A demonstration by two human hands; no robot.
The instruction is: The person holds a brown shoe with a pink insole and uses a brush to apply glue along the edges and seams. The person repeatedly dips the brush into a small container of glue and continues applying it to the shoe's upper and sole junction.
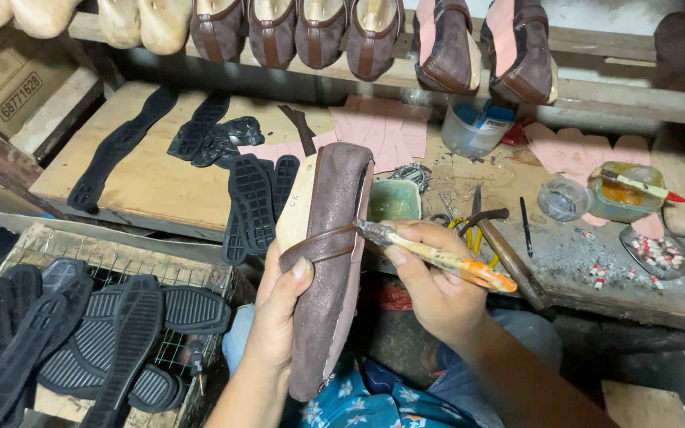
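My left hand (273, 317) grips a brown suede shoe upper (328, 261) stretched over a pale wooden last, held upright above my lap with its pink lining edge showing on the right. My right hand (430, 277) holds a glue-caked brush with an orange handle (438, 257); its bristle tip touches the shoe's right edge near the brown strap. A small green glue pot (394, 200) sits on the bench just behind the shoe.
Black rubber soles (255, 202) lie on the wooden bench and on a wire rack (105, 333) at lower left. Pink cut pieces (382, 127), plastic containers (476, 127), pliers, a glue jar (624, 190) and nails crowd the bench. Finished brown shoes (323, 32) line the shelf above.
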